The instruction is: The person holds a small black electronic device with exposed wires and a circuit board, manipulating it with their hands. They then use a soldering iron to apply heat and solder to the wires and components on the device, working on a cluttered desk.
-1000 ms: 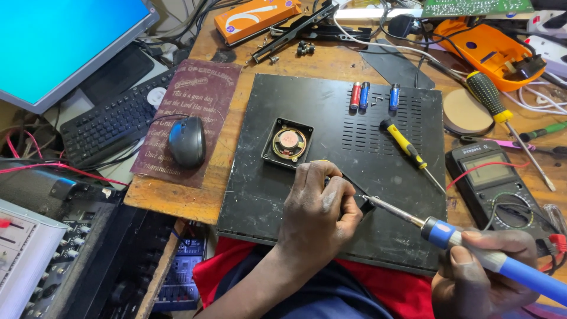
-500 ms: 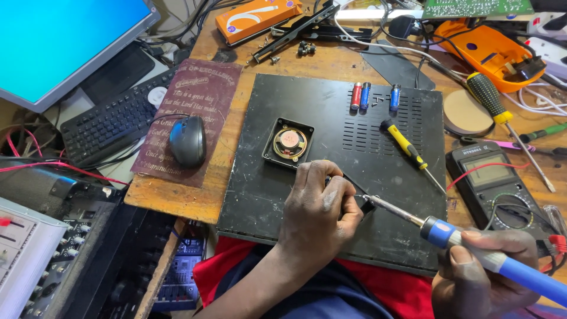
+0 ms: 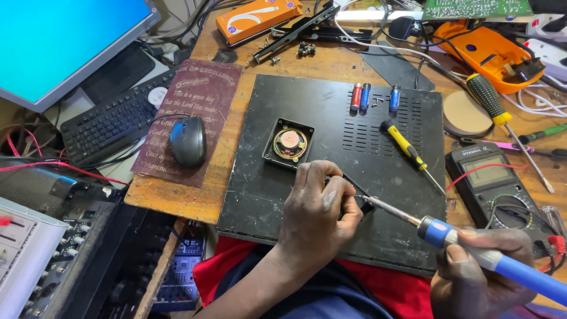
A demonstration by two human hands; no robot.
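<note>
Wooden worktop (image 3: pixel 331 65), surface worn. At centre lies a black perforated metal panel (image 3: pixel 331 177). Left of it, a maroon printed mat (image 3: pixel 204 97) bearing a dark mouse (image 3: pixel 188 140). Upper centre: an orange box (image 3: pixel 258 18) and loose screws (image 3: pixel 305 48). Right side: a round tan disc (image 3: pixel 463 112), a green-handled screwdriver (image 3: pixel 493 103) and a multimeter (image 3: pixel 493 183). Upper right: an orange plastic housing (image 3: pixel 487 53).

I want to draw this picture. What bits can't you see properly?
- Head view: whatever the left hand pinches is hidden under its fingers.
- The tip of the soldering iron disappears behind that hand.
- The right hand and the iron's blue handle are cut off by the bottom and right edges.
- The multimeter screen is too small to read.
</note>
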